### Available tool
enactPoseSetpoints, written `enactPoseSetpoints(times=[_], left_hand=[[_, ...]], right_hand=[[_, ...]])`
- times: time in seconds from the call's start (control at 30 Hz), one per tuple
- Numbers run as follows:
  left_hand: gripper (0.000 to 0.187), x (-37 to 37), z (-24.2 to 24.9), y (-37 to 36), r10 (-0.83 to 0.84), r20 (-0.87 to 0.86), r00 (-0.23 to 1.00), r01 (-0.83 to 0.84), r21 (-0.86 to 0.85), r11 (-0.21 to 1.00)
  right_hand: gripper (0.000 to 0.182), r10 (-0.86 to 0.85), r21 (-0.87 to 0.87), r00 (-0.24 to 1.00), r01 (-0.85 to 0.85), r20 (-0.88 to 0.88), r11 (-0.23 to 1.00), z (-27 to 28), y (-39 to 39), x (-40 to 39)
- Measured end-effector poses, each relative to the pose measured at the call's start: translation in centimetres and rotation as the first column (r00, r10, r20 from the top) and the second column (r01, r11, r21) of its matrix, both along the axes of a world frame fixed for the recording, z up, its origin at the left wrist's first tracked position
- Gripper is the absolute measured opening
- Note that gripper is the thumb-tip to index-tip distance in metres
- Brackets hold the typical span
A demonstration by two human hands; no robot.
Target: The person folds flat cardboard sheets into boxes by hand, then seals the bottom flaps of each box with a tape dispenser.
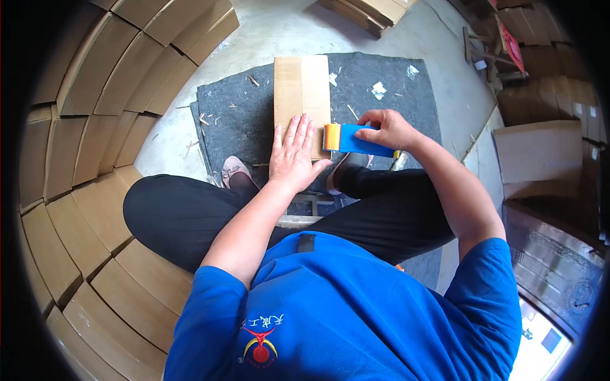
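Cardboard box (301,95) runs lengthwise away; left hand (291,155) flat on it.

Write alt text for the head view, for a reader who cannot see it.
Seen from above, a seated person presses the left hand flat on a cardboard box while the right hand holds a blue tape dispenser at the box's edge. The box lies on a grey felt mat; stacked flat cardboard lines the left side.

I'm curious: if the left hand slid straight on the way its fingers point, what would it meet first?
Probably only more of the flat brown cardboard box under the left hand, then the dark grey felt mat.
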State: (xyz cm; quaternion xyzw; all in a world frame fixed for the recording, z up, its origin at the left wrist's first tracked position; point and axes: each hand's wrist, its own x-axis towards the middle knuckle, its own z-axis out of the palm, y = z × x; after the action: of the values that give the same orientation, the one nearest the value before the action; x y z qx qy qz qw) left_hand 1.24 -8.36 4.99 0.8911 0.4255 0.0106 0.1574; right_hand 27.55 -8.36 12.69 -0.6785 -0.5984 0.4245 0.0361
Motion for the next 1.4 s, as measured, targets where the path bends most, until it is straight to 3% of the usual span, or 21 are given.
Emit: enactPoseSetpoints(times=[0.23,0.27,0.4,0.6,0.73,0.77,0.8,0.87,0.9,1.0,1.1,1.13,1.2,1.23,1.27,1.33,1.37,1.4], left_hand=[[0.091,0.4,0.0,0.3,-0.006,-0.113,0.994,0.003,-0.027,1.0],[0.094,0.2,-0.7,0.1,-0.001,-0.003,1.0,0.001,0.017,1.0],[0.094,0.6,-0.3,0.2,-0.015,-0.037,0.999,0.015,-0.006,1.0],[0.094,1.0,0.4,0.2,-0.01,-0.078,0.997,0.009,-0.009,1.0],[0.096,1.0,0.3,0.2,-0.004,-0.064,0.998,0.002,-0.023,1.0],[0.098,0.8,0.4,0.2,-0.006,-0.063,0.998,0.002,-0.05,0.999],[0.1,0.7,0.8,0.2,-0.017,-0.098,0.995,0.011,-0.064,0.998],[0.104,0.8,1.0,0.4,-0.036,-0.157,0.987,0.022,-0.09,0.996],[0.103,0.6,0.8,0.3,-0.044,-0.168,0.985,0.032,-0.073,0.997],[0.104,0.7,0.7,0.3,-0.063,-0.202,0.977,0.059,-0.028,0.998],[0.106,0.6,1.8,0.3,-0.052,-0.161,0.986,0.037,-0.09,0.995],[0.105,0.5,2.2,0.3,-0.041,-0.105,0.994,0.03,-0.104,0.994],[0.102,0.3,1.3,0.6,0.004,0.052,0.999,0.003,-0.119,0.993],[0.083,0.4,1.5,0.8,0.033,0.163,0.986,-0.03,-0.02,0.999],[0.083,0.8,1.6,1.8,0.027,0.167,0.986,-0.027,-0.004,1.0],[0.061,2.0,2.5,4.1,0.149,0.159,0.976,-0.121,-0.175,0.977],[0.048,2.8,2.2,5.5,0.17,0.221,0.96,-0.157,-0.075,0.985],[0.049,3.6,1.9,7.4,0.157,0.213,0.964,-0.152,-0.036,0.988]], right_hand=[[0.041,-0.02,-0.078,0.997,0.014,-0.079,0.997,1.1,-0.6,4.3],[0.044,-0.031,-0.092,0.999,0.027,-0.04,0.995,0.9,-0.8,5.2],[0.045,0.003,-0.111,0.992,0.011,0.125,0.994,-0.3,-1.4,6.2],[0.032,0.113,-0.032,0.903,-0.11,0.415,0.993,-0.4,-0.5,-1.2],[0.026,0.039,-0.013,0.874,-0.038,0.485,0.999,-0.9,-1.0,-7.8],[0.026,0.008,0.062,0.866,-0.045,0.5,0.997,-4.3,-2.0,-8.6],[0.035,0.082,0.028,0.858,-0.111,0.506,0.993,-6.0,-2.6,-9.2],[0.052,0.041,0.015,0.87,-0.056,0.492,0.998,-7.4,-3.1,-9.6],[0.067,0.068,0.009,0.87,-0.083,0.488,0.997,-7.7,-3.2,-9.4],[0.064,0.28,-0.113,0.742,-0.268,0.609,0.957,-9.8,-3.9,-9.7],[0.059,0.454,-0.19,0.62,-0.445,0.64,0.875,-10.8,-4.5,-9.6],[0.059,0.512,-0.238,0.596,-0.479,0.619,0.845,-10.9,-4.4,-9.6],[0.041,0.62,-0.281,0.497,-0.595,0.607,0.753,-11.3,-4.9,-10.0],[0.031,0.653,-0.28,0.486,-0.634,0.581,0.721,-10.6,-4.8,-10.4],[0.028,0.686,-0.296,0.482,-0.655,0.546,0.695,-10.0,-4.7,-10.7],[0.027,0.718,-0.282,0.49,-0.691,0.494,0.666,-8.7,-4.9,-11.8],[0.029,0.717,-0.263,0.515,-0.693,0.469,0.671,-8.9,-5.2,-12.2],[0.031,0.716,-0.246,0.54,-0.694,0.442,0.676,-8.6,-5.5,-12.6]])
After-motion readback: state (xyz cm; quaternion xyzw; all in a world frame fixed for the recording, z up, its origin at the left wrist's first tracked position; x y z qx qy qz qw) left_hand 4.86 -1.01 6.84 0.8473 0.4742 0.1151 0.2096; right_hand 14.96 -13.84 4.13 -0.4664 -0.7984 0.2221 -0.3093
